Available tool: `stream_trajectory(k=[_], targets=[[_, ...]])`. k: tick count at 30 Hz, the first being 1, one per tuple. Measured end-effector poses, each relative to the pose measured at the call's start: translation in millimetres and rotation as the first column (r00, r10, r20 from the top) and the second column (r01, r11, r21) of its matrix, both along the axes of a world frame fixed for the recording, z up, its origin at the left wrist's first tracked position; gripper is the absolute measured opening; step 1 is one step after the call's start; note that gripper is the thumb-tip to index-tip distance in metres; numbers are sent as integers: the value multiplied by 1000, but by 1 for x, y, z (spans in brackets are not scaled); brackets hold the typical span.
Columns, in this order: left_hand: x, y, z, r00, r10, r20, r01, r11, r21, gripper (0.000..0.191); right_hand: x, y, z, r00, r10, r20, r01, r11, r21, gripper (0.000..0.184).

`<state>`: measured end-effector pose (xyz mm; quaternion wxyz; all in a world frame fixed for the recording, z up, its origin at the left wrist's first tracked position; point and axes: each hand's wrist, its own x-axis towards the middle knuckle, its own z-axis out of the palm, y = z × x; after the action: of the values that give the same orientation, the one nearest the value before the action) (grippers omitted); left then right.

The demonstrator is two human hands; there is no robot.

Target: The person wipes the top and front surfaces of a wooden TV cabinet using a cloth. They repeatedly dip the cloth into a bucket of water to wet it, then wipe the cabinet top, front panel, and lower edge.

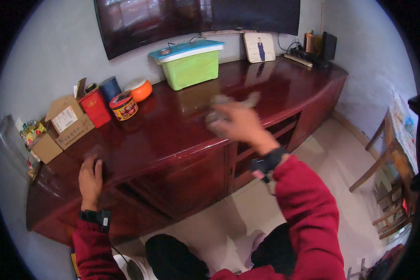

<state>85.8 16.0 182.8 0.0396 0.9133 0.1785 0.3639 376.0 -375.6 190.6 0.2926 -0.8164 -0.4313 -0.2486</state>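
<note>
A dark red wooden TV cabinet [154, 133] with a glossy top stretches in front of me. My right hand [239, 122], blurred by motion, is over the middle of the top near its front edge. It holds a greyish cloth [217, 122], whose outline is smeared and partly hidden by my fingers. At the left end, my left hand [90, 178] rests at the cabinet's front edge with nothing in it, thumb apart from the fingers. Both wrists wear black bands.
Along the back stand cardboard boxes [70, 120], a red box [95, 107], a red-lidded tub [124, 106], an orange container [140, 90], a green bin [192, 68] and a framed picture [260, 48]. A television [196, 17] hangs above. On the floor are a white bucket [141, 267] and a wooden table [392, 140].
</note>
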Motion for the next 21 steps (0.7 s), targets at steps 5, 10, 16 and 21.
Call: stream_trajectory(k=[5,10,16,21], targets=[[-1,8,-1,997,-69,38,70,997,-18,34,-65,147,-3,643,735,214,-708,678,-199,38],[-3,17,-5,998,-64,11,64,996,-65,34,25,114,16,763,637,-107,-618,671,-411,40],[-1,8,-5,996,-54,66,53,998,21,33,120,-117,31,898,-419,-134,336,849,-408,32],[0,0,-1,1000,-26,6,26,999,-38,30,90,-120,-7,862,-494,118,502,863,-56,28]])
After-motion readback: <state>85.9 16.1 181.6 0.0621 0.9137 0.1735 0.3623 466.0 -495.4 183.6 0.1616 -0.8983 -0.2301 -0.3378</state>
